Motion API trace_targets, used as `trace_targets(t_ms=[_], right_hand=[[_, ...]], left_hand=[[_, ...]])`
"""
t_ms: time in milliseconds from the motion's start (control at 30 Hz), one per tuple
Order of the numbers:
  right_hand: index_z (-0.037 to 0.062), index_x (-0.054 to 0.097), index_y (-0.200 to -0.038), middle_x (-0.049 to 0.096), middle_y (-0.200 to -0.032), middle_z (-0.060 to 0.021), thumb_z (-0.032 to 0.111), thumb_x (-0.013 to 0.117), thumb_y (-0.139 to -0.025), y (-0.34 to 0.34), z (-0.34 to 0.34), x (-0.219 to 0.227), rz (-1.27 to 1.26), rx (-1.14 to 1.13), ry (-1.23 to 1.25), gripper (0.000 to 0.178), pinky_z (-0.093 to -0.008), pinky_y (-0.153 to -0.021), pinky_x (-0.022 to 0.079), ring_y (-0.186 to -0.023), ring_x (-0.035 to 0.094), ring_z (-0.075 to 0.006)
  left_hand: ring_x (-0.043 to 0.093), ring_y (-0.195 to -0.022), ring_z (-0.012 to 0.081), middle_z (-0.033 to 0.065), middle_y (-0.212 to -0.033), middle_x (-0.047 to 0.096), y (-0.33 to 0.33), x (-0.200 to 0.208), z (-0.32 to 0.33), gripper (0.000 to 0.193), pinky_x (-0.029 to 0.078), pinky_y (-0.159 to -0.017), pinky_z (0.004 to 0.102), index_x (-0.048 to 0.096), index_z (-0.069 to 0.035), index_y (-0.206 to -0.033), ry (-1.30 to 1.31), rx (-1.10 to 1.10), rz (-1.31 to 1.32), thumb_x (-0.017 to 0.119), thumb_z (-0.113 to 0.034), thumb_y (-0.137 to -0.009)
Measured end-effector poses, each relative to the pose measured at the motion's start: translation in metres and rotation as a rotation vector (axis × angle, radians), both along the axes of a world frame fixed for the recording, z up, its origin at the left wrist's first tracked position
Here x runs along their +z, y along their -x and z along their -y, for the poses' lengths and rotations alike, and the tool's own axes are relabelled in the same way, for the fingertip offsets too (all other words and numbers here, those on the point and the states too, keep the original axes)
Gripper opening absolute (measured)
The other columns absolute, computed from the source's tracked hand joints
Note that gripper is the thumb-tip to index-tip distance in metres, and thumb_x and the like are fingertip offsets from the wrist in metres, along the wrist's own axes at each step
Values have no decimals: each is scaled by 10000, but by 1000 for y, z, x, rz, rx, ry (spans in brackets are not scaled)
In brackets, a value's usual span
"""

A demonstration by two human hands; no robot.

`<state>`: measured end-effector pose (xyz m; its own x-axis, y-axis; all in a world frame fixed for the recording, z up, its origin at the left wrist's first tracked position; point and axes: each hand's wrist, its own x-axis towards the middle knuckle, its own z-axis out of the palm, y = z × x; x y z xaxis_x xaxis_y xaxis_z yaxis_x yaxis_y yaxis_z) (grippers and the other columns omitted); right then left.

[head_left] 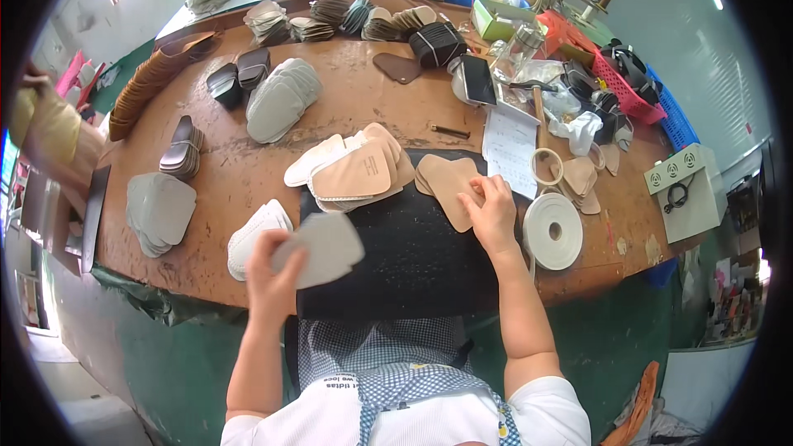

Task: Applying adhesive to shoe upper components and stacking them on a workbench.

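Note:
My left hand grips a small stack of pale grey, rounded flat pieces over the left edge of a black mat. Beside it lie white stitched-looking flat pieces, partly behind the hand. My right hand has its thumb and fingers bent at the right edge of a tan rounded flat piece, pinching it on the mat. More tan pieces show under that one's left end. At the mat's far left edge rests a loose pile of tan and white pieces.
A white tape roll and a clear tape ring lie right of my right hand, near a written paper sheet. Grey piece stacks stand left. Bundled pieces line the back. A pink basket stands far right; another person is far left.

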<state>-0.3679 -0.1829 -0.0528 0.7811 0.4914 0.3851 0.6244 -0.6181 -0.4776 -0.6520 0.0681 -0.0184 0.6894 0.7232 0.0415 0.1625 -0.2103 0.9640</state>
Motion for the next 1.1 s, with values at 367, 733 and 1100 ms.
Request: trace_targets(t_ms=[367,733,1100], right_hand=[[48,652,-1055,662,-1056,-111,61,796,-789,19,-12,7,443,26,96,302,-410,-941,489,-1029,633,-288],[6,687,-1021,716,-940,-19,46,742,-898,95,-54,46,-1019,410,-384,140,-227,-796,516,-895,643,-68],[-7,684,-1012,729,-891,-42,81,768,-895,99,-73,17,-960,437,-129,169,-246,-729,543,-816,656,-78]], left_hand=[[525,-1232,386,174,-1321,570,-31,-28,61,492,443,-1048,477,588,-35,-1259,-644,-73,-32,744,21,-796],[565,-1138,309,96,-1177,616,33,-51,70,393,461,-1015,500,737,-86,-1144,-863,-104,-38,787,-56,-755],[558,-1182,327,87,-1242,637,38,-63,71,380,438,-1060,519,732,-85,-1149,-851,-112,-42,761,-47,-771]])
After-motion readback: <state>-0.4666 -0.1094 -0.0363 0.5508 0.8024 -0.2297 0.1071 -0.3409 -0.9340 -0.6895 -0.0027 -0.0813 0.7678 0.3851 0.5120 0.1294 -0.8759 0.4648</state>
